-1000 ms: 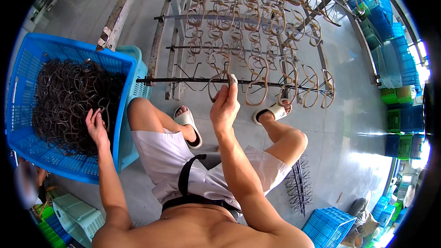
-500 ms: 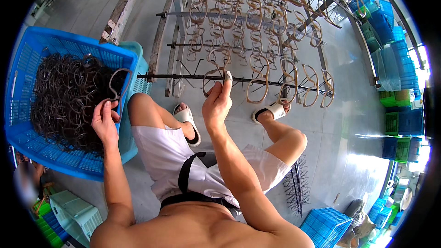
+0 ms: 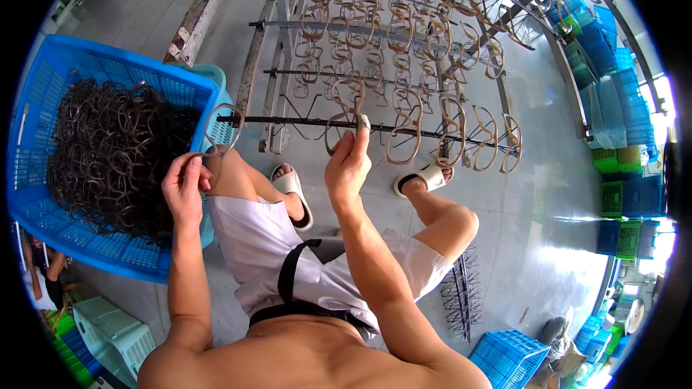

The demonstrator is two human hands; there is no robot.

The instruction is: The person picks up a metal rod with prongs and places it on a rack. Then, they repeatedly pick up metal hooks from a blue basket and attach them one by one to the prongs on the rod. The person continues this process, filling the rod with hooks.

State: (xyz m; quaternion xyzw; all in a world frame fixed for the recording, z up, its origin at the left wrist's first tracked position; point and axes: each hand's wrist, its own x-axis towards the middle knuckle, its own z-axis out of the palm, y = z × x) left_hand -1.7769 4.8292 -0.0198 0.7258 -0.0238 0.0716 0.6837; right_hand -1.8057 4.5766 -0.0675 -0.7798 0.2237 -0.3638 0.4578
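Eyeglass frame (image 3: 220, 130) pinched in left hand (image 3: 184, 189), just left of the rack rod (image 3: 303, 122).
Right hand (image 3: 348, 162) fingertips closed on a hung frame (image 3: 344, 112) at the rod. Risk: the loose pinch lets the frame fall beside the blue basket (image 3: 43, 86).
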